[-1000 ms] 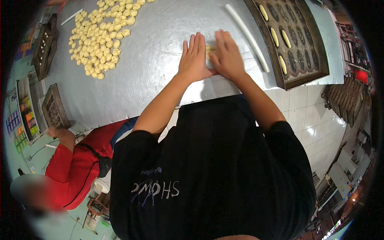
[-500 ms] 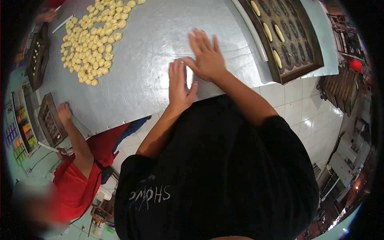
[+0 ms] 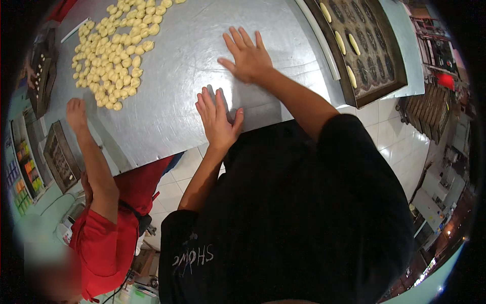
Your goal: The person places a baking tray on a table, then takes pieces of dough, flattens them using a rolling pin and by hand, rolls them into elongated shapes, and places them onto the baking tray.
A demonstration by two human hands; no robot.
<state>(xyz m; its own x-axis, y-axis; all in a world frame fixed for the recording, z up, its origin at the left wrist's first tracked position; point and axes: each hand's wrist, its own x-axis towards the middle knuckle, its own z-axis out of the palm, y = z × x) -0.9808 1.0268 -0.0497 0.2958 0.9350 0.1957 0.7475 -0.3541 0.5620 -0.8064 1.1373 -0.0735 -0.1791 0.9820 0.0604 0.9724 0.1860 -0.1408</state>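
Note:
My left hand (image 3: 217, 124) is palm down on the metal table (image 3: 177, 66) near its front edge, fingers stretched out and thumb apart. Farther forward and to the right, my right hand (image 3: 248, 58) also lies flat with its fingers spread. Neither hand shows anything in its grasp; whatever may be under the palms is hidden. To the left of my hands, a heap of pale yellow dough balls (image 3: 114, 66) covers the far left of the table. On the right, a dark baking tray (image 3: 382, 89) holds a few long pale dough sticks (image 3: 352, 77) in some of its hollows.
A white tube (image 3: 320, 43) runs beside the tray, and a white rod (image 3: 76, 30) lies by the dough balls. At the left, a co-worker's hand (image 3: 77, 114) reaches over the table. More trays (image 3: 61, 157) stand along that edge. Stacked slatted trays (image 3: 428, 111) are at the right.
My hands have drawn apart: the right slid forward and left, the left came back toward me. The co-worker's hand at the left moved forward toward the dough balls.

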